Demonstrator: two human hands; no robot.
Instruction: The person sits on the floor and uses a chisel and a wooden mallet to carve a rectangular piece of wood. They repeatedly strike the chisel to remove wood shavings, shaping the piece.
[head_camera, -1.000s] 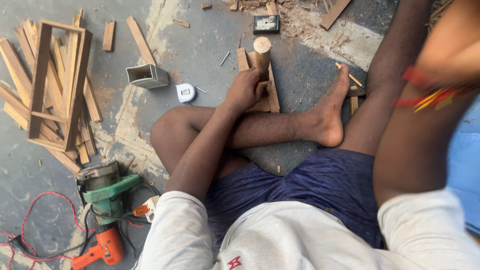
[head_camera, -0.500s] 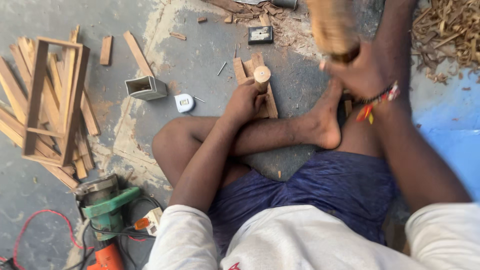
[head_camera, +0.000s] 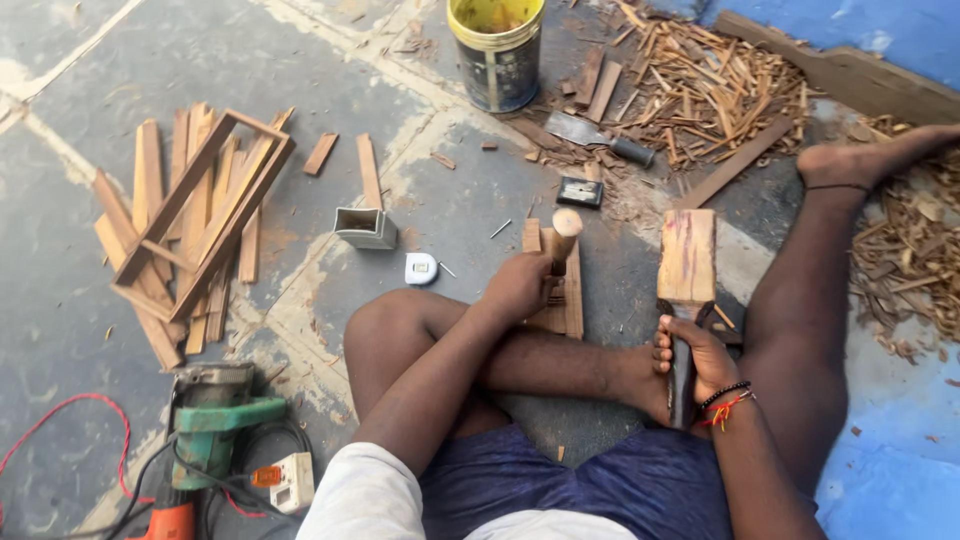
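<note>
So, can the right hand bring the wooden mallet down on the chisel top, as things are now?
Probably yes. The right hand holds the wooden mallet just beside the chisel, which the left hand keeps upright on the wood piece. Nothing lies between them; the chisel's top is bare.

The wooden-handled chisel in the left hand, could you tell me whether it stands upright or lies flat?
Upright. The left hand grips the chisel with its round handle end pointing up, above the wood piece on the floor.
</note>
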